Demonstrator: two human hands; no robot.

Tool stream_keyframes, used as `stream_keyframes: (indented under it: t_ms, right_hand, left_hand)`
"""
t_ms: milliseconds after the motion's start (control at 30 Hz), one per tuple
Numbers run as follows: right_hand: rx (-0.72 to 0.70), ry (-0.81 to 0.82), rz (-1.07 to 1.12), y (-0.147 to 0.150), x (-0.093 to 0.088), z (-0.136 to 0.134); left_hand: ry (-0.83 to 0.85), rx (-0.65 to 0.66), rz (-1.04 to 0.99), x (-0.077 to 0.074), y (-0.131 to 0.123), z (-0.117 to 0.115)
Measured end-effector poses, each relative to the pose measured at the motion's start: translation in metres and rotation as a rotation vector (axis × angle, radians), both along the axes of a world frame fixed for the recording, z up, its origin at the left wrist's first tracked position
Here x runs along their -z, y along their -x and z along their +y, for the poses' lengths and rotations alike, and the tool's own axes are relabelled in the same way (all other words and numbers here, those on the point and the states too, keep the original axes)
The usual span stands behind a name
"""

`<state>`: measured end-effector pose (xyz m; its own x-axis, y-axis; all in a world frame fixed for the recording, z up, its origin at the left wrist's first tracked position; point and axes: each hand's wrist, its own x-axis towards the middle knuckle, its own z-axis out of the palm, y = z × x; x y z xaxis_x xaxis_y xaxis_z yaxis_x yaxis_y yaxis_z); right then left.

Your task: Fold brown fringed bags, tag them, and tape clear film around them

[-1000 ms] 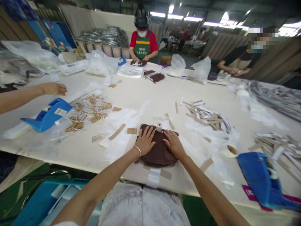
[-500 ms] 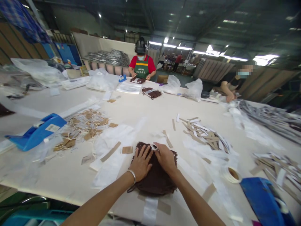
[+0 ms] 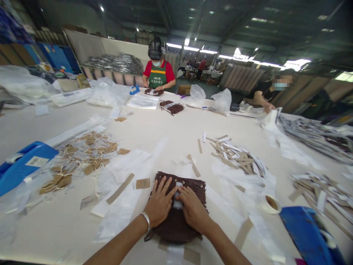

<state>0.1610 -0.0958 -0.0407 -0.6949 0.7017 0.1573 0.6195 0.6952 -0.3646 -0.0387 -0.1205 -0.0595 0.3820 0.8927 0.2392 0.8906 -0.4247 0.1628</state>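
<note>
Brown bag lies flat on the table, up close & right in front, prob. so it's easy to push down on. A pale strip runs from near its top edge down the front. L hand is spread flat on the bag's left part; R hand lies w/ fingers bent a bit, tips by the strip. Neither grabs anything; both look to press, maybe b/c that keeps the strip flat. Can't see what's under the fingers or the bag's back. Brown tag lies just left of the bag; its print's too small to read. Tape roll & blue dispenser sit off right, prob. for quick reach; the dispenser's bottom is cut off. Other blue dispenser, far left, is cut off too.
</note>
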Motion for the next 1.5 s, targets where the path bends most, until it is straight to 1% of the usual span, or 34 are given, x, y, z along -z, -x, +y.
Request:
stream_keyframes:
  t_ms: [67, 100, 167, 233, 267, 333, 433, 533, 633, 700, 767, 900, 967, 1000, 1067, 1133, 1200, 1267, 1300, 1367, 1433, 1500]
  right_hand:
    - [0.053, 0.03, 0.024, -0.005, -0.005, 0.01]
    - [0.121, 0.017, 0.026, -0.008, -0.007, 0.016]
    - [0.329, -0.055, -0.01, -0.015, -0.006, 0.03]
    - [0.525, -0.105, -0.091, -0.023, -0.002, 0.042]
    - [0.582, -0.102, -0.135, -0.027, 0.002, 0.047]
    - [0.629, -0.07, -0.191, -0.034, 0.008, 0.055]
    - [0.59, 0.009, -0.179, -0.043, 0.014, 0.067]
    - [0.502, 0.089, -0.073, -0.049, 0.011, 0.08]
    - [0.436, 0.041, 0.048, -0.05, 0.007, 0.093]
    - [0.396, -0.01, 0.102, -0.047, 0.008, 0.101]
    - [0.363, -0.056, 0.118, -0.044, 0.014, 0.108]
    - [0.331, -0.111, 0.08, -0.038, 0.035, 0.119]
    - [0.323, -0.112, 0.064, -0.037, 0.037, 0.12]
    - [0.329, -0.119, 0.058, -0.036, 0.035, 0.118]
    - [0.364, -0.16, 0.058, -0.036, 0.024, 0.106]
    - [0.367, -0.202, 0.07, -0.038, 0.008, 0.081]
    - [0.278, -0.188, 0.055, -0.043, -0.005, 0.048]
    - [0.147, -0.121, -0.001, -0.048, -0.008, 0.013]
    - [0.102, -0.096, -0.033, -0.05, -0.005, -0.003]
    - [0.093, -0.093, -0.069, -0.051, 0.009, -0.026]
    - [0.161, -0.13, -0.072, -0.044, 0.026, -0.037]
    - [0.24, -0.169, -0.06, -0.034, 0.04, -0.039]
  left_hand:
    - [-0.004, 0.004, -0.019, 0.0, 0.0, 0.0]
    - [-0.006, 0.001, -0.029, 0.001, 0.0, 0.0]
    - [-0.011, -0.009, -0.04, 0.002, -0.001, 0.0]
    - [-0.019, -0.022, -0.038, 0.003, -0.003, 0.0]
    - [-0.023, -0.026, -0.034, 0.003, -0.003, 0.0]
    - [-0.031, -0.03, -0.025, 0.002, -0.004, 0.0]
    - [-0.029, -0.019, -0.007, -0.001, -0.005, -0.001]
    - [-0.01, -0.03, 0.009, -0.004, -0.007, 0.0]
    - [0.007, -0.066, 0.015, -0.008, -0.01, 0.005]
    - [0.012, -0.086, 0.012, -0.009, -0.011, 0.011]
    - [0.014, -0.102, 0.005, -0.007, -0.011, 0.016]
    - [0.014, -0.115, 0.009, 0.001, -0.012, 0.023]
    - [0.011, -0.118, 0.02, 0.004, -0.012, 0.023]
    - [0.01, -0.121, 0.025, 0.005, -0.012, 0.023]
    - [0.009, -0.129, 0.034, 0.006, -0.012, 0.022]
    - [0.012, -0.133, 0.037, 0.008, -0.011, 0.02]
    - [0.017, -0.133, 0.034, 0.01, -0.01, 0.02]
    - [0.024, -0.132, 0.032, 0.012, -0.01, 0.019]
    - [0.027, -0.132, 0.033, 0.013, -0.01, 0.019]
    - [0.033, -0.126, 0.038, 0.014, -0.009, 0.02]
    - [0.045, -0.116, 0.045, 0.014, -0.009, 0.022]
    - [0.062, -0.108, 0.056, 0.014, -0.007, 0.026]
